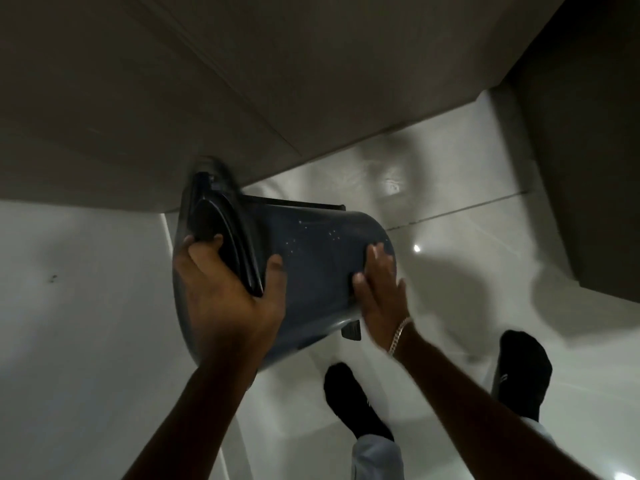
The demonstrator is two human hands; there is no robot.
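Clearly the bin [311, 258] is off the floor [86, 306] and tipped on its side in the middle of the frame, with its lid [211, 220] end to the left and its base to the right. The left hand [225, 292] holds the lid end: fingers curl over the rim and the thumb clamps the wall, a narrow grip full of bin. The right hand [377, 289] lies flat on the wall near the base, fingers straight, pressing rather than holding.

The step looks like tipping or turning the bin, perhaps to empty it. To do it well, the left grip should carry the weight and steer, while the right palm moves lower, under the base, so the round wall cannot roll off a flat hand. Whether the lid is latched I cannot tell; fingers laid across it would stop a swing. The pedal [351, 332] juts out just beside the right wrist and could catch it. The cabinet [173, 81] at upper left is near the lid end, so leave room there. The feet [356, 403] stand below, at lower right; anything that spills should fall away from them.
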